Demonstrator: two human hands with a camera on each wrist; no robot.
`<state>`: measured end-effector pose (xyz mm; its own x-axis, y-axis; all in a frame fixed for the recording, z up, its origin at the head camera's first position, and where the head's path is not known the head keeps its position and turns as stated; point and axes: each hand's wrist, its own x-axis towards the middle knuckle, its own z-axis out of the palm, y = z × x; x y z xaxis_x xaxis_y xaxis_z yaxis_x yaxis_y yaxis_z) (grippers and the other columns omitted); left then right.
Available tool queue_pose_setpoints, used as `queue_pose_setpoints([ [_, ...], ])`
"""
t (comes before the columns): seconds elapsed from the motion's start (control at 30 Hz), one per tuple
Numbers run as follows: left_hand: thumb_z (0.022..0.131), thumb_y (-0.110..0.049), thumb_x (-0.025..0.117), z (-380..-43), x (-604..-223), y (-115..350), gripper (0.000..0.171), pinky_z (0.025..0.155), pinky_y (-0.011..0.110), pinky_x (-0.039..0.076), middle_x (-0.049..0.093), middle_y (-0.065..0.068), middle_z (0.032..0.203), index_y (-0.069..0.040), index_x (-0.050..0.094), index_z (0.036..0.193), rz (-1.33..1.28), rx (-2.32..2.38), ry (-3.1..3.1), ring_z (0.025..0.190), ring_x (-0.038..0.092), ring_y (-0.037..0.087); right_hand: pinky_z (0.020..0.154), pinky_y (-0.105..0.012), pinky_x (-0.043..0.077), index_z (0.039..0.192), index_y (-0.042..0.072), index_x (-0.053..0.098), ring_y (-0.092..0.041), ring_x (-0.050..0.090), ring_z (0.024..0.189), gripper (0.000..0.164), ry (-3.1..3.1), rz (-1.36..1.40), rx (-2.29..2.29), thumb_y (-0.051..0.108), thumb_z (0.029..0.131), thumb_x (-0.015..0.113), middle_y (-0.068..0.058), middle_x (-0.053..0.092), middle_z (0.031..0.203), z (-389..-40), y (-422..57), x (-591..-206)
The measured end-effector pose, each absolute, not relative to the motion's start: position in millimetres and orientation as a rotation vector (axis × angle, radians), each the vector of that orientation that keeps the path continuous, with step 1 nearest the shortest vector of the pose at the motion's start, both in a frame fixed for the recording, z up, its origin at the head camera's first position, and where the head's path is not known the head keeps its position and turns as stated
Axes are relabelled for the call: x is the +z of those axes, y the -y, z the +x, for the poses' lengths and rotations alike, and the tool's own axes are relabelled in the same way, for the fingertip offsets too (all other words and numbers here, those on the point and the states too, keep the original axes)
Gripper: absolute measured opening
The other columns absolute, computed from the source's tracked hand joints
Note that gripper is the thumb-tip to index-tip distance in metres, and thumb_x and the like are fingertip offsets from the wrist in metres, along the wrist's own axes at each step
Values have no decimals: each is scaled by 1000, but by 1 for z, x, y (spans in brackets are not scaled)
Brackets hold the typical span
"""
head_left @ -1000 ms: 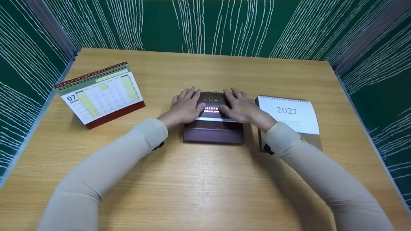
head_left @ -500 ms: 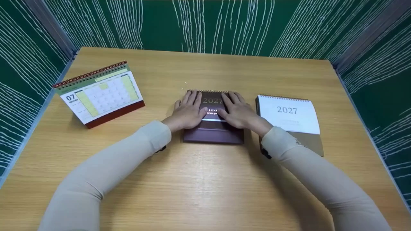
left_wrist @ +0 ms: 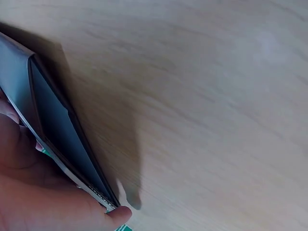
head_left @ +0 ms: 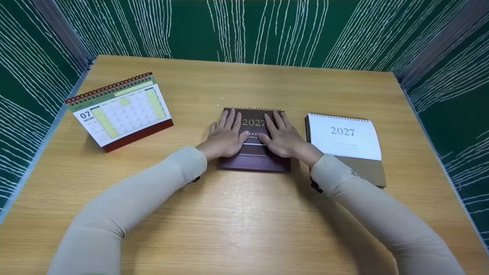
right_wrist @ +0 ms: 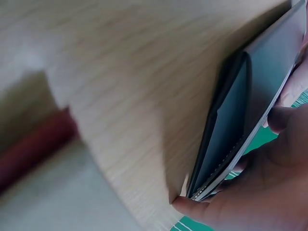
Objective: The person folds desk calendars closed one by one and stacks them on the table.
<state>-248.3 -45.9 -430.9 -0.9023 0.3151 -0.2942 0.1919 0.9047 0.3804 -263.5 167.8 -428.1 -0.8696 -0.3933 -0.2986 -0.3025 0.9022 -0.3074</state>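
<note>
In the head view, a dark brown 2027 desk calendar (head_left: 253, 128) lies low on the table in front of me, its coil binding at the far edge. My left hand (head_left: 225, 137) rests on the left part of its cover, fingers straight and pointing away. On the right part my right hand (head_left: 283, 138) lies the same way, the thumbs facing each other. From the left wrist, the calendar's side (left_wrist: 62, 130) shows a narrow wedge gap between cover and base, beside the left hand (left_wrist: 43, 197). A similar thin gap appears in the calendar (right_wrist: 231, 120) beyond the right hand (right_wrist: 255, 192).
To the left stands a red-based desk calendar (head_left: 122, 114) showing month 07. A white 2027 calendar (head_left: 344, 137) with a tan base sits close to my right wrist. Small white specks (head_left: 219, 101) lie behind the brown calendar. Green panels with white streaks (head_left: 244, 30) surround the wooden table (head_left: 237, 225).
Both hands have moved slightly lower and toward me, from the calendar's top edge onto its cover. The brown calendar's cover now appears flatter. The other two calendars have stayed put.
</note>
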Motion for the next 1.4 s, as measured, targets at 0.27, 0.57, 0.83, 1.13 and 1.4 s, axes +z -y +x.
queue_pose_setpoints([
  [0.27, 114, -53, 20, -250, -439, 43, 74, 130, 59, -5, -22, 9, 176, -13, -10, 170, 356, 452, -2713, 161, -23, 29, 128, -67, 6, 170, 7, -3, -42, -18, 161, 79, -2678, -482, -333, 51, 113, 29, -21, -17, 175, -266, -166, -433],
  [0.57, 112, -57, 16, -260, -452, 41, 76, 129, 58, -10, -33, 4, 171, -18, -18, 168, 322, 372, -2665, 158, -31, 25, 128, -67, -2, 170, 13, -12, -37, -29, 158, 80, -2646, -442, -318, 55, 112, 26, -16, -27, 173, -270, -165, -444],
  [0.83, 112, -57, 15, -257, -452, 40, 75, 127, 58, -16, -37, 2, 169, -20, -22, 166, 307, 361, -2660, 156, -35, 24, 127, -67, -6, 169, 17, -16, -35, -35, 155, 82, -2642, -427, -303, 58, 112, 27, -13, -35, 170, -274, -166, -456],
  [1.13, 113, -56, 14, -253, -449, 38, 74, 126, 58, -17, -37, 2, 170, -20, -21, 167, 284, 348, -2665, 156, -35, 23, 126, -64, -12, 168, 19, -20, -33, -40, 153, 82, -2635, -402, -293, 59, 111, 24, -11, -40, 168, -277, -165, -462],
  [1.4, 112, -57, 11, -258, -453, 37, 75, 125, 59, -19, -42, 1, 167, -20, -26, 165, 283, 304, -2636, 153, -39, 21, 126, -64, -13, 168, 17, -19, -33, -39, 153, 82, -2635, -390, -273, 58, 111, 23, -12, -40, 167, -279, -164, -464],
])
